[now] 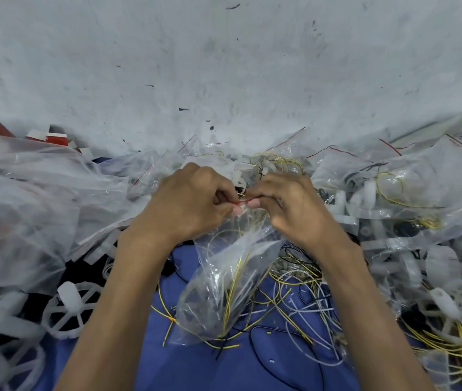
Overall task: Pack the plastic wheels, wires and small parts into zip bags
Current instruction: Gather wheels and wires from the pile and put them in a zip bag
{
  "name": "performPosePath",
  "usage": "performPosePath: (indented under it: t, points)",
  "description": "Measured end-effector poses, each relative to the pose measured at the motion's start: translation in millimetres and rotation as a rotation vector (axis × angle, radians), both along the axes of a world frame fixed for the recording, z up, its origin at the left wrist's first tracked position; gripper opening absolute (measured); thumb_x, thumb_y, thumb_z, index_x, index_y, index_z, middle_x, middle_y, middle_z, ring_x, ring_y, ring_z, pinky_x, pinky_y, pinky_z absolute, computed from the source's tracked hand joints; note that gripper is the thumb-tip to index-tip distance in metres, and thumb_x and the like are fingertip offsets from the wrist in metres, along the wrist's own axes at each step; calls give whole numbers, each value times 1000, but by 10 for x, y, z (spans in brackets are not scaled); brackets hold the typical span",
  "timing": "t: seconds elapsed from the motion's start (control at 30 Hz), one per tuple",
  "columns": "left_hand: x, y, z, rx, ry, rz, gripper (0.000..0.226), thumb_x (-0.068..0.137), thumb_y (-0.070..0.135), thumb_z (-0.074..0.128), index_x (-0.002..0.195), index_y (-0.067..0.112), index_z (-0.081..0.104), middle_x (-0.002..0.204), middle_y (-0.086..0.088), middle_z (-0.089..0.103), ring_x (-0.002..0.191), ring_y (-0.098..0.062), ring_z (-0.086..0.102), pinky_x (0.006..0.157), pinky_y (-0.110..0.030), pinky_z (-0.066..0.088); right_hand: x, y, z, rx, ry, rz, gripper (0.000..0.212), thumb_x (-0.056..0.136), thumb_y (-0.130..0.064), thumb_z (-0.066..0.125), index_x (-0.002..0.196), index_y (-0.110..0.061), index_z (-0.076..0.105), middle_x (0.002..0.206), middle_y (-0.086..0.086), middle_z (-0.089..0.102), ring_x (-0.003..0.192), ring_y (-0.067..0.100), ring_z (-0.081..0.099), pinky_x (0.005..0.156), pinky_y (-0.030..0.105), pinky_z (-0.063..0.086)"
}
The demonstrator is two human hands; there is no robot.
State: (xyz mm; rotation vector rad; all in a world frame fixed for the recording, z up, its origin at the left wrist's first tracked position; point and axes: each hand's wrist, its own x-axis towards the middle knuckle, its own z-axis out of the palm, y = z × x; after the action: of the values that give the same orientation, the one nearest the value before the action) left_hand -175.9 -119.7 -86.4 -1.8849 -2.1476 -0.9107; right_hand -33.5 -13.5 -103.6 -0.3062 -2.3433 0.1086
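A clear zip bag (224, 280) with yellow wires and small parts inside hangs in mid-air over the blue cloth. My left hand (187, 201) and my right hand (286, 204) both pinch its red zip strip at the top, fingertips nearly touching. A white plastic wheel (69, 309) lies at lower left. Loose yellow, white and black wires (303, 300) sprawl under and to the right of the bag.
A blue cloth (184, 362) covers the work surface. Large clear plastic bags (26, 182) lie heaped at left. Filled zip bags with white parts (393, 193) pile up at right. Red and white boxes (46, 136) sit against the scuffed white wall (224, 66).
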Motion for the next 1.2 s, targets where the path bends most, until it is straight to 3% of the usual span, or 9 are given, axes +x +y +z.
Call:
performPosePath:
  t: [0.13,0.27,0.4,0.57,0.7,0.83,0.9,0.97,1.2]
  points:
    - [10,-14,13,58,55,-37,5,76,37,74,79,32,74,73,10,69,74,-11,62,68,-30,48,27,-6,34,-28,41,41,14,75,7,67,82,-2,74,75,8,70,69,19,62,66,14,40]
    - [-9,-15,-2,56,111,-35,7,79,38,71,84,33,75,80,6,72,78,-15,61,69,-30,44,36,7,42,-23,-10,60,9,77,-1,70,84,-4,75,75,8,69,69,19,62,67,21,43]
    - [-4,1,-13,55,50,-33,8,76,41,72,81,35,74,74,11,70,73,-9,61,69,-29,47,36,32,22,-19,26,66,13,75,5,70,82,-4,75,75,9,70,69,19,64,67,25,48]
    - [0,13,-26,97,74,-71,6,74,36,76,76,30,74,67,12,67,67,-8,59,64,-26,45,11,11,23,-83,37,64,9,74,8,67,75,0,70,70,2,62,65,6,52,64,5,36]
    - [6,32,-47,195,174,-76,3,76,25,75,75,24,73,67,6,67,67,-20,60,62,-31,46,-36,-36,2,-75,87,18,12,72,12,63,71,-1,63,69,-7,50,68,-7,42,64,3,33]
    - [-36,55,-71,185,120,-26,3,77,28,73,79,27,72,76,10,68,77,-16,62,69,-33,49,-23,-11,31,-84,-27,15,5,79,-5,69,83,-6,70,78,-4,59,72,9,51,70,17,40]
    - [-40,68,-83,163,126,-33,5,77,32,73,78,29,70,76,12,67,78,-14,61,69,-31,47,-37,-16,18,-61,-6,11,6,76,-2,70,81,-7,70,76,-4,60,73,12,52,69,30,44]
    - [-59,70,-79,156,132,-62,7,76,31,74,76,28,69,72,14,64,75,-12,60,67,-32,47,-56,-7,17,-66,43,21,7,73,-1,71,76,-8,70,73,-9,57,70,11,52,66,32,45]
    - [-207,-25,-27,79,98,-88,13,79,33,71,72,32,61,71,10,66,69,-12,57,58,-25,38,47,103,-44,-104,76,30,8,76,-3,67,79,-6,73,69,-4,62,62,2,49,62,11,35]
